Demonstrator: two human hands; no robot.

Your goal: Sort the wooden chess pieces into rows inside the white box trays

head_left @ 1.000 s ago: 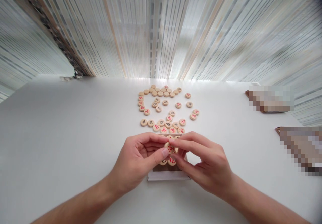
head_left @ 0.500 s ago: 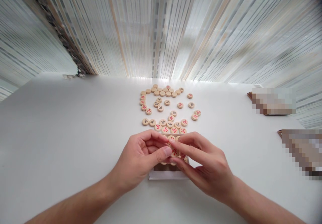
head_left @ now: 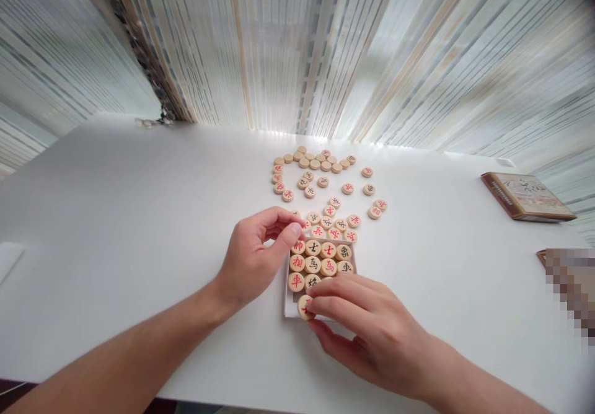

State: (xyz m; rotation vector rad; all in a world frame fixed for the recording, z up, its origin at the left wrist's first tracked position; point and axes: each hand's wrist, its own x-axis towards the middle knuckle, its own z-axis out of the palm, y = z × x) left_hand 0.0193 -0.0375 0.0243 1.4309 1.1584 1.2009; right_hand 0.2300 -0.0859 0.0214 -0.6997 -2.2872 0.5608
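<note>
Apparent boxing step: right hand (head_left: 372, 321) pinching red-marked disc (head_left: 304, 309) over near side of box (head_left: 290, 308); left hand (head_left: 255, 256) curled, grip unclear. Next needs level seating.

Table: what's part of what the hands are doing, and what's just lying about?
Probably in use: red-marked piece in right hand; tray with pieces; loose pieces.

Probably just lying about: patterned box; white thing, left edge; blurred thing, right edge.
</note>
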